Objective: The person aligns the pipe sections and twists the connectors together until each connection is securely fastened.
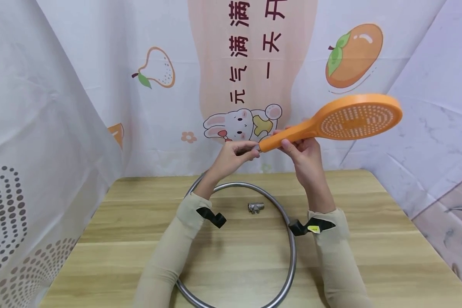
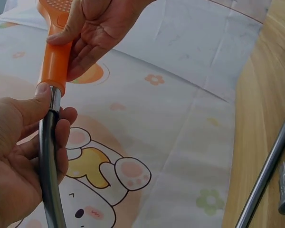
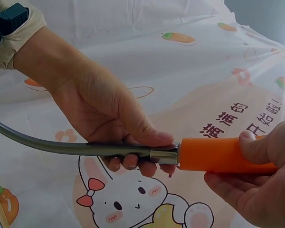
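Observation:
An orange shower head (image 1: 356, 122) is held up above the table, its spray face toward the head camera. My right hand (image 1: 306, 160) grips its handle (image 3: 211, 154) between thumb and fingers. At the handle's lower end my left hand (image 1: 235, 158) pinches the metal end fitting (image 3: 164, 156) of a grey shower hose (image 2: 48, 156). In the right wrist view the fitting lines up with the handle and meets its end. From the left hand the hose runs down and loops over the table, partly behind the left forearm.
On the wooden table (image 1: 238, 252) a small metal tee fitting (image 1: 256, 208) lies inside the hose loop. Printed cloth (image 1: 158, 119) hangs behind the table and along both sides. Each sleeve carries a black wrist mount (image 1: 215, 217).

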{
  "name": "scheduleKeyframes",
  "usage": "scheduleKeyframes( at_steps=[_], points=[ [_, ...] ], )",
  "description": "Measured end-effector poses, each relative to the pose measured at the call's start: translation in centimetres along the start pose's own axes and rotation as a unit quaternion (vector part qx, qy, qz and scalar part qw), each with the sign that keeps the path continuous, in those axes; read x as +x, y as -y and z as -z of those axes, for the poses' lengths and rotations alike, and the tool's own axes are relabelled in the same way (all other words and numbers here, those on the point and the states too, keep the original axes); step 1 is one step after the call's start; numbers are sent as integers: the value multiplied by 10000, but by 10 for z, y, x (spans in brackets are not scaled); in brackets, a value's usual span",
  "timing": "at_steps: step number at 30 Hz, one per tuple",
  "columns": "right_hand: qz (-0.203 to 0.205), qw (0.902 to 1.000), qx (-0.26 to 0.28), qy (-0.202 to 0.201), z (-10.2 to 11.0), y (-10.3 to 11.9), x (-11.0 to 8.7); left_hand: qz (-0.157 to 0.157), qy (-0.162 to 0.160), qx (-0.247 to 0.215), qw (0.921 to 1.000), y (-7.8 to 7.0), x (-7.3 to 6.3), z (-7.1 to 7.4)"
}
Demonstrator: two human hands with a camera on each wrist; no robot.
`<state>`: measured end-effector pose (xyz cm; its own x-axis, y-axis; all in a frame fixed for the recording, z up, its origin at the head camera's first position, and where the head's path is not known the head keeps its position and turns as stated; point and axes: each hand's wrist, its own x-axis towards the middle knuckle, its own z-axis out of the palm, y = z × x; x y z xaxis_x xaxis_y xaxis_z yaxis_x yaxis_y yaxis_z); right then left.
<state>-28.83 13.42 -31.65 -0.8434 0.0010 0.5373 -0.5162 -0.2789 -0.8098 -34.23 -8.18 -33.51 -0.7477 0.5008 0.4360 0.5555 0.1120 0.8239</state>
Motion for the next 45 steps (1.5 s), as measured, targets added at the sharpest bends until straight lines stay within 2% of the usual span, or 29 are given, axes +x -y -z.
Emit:
scheduleKeyframes(
  at_steps=[6,13,21,27,32,35,40,45],
  points=[
    [-25,9998,-63,-190,-5,1,2,-32,-81,65,9999,1,-3,7],
    [-36,9999,4,-145,-8,-2,2,182,-198,57,9996,6,-15,16],
    [-82,9995,74,-281,-7,-2,6,438,-453,343,9974,9,-27,28],
    [-326,9964,559,-551,-10,-2,5,365,-690,598,9952,6,-28,33],
    [-599,9864,1206,-947,-13,-5,8,229,-955,932,9908,2,-18,35],
    [-702,9733,1709,-1366,-10,-9,13,104,-1047,1164,9876,-1,-4,33],
    [-622,9525,2213,-1996,-1,-15,22,139,-917,1573,9832,-5,21,27],
    [-565,9447,2361,-2205,9,-23,22,184,-834,1919,9777,-4,26,19]
  ],
)
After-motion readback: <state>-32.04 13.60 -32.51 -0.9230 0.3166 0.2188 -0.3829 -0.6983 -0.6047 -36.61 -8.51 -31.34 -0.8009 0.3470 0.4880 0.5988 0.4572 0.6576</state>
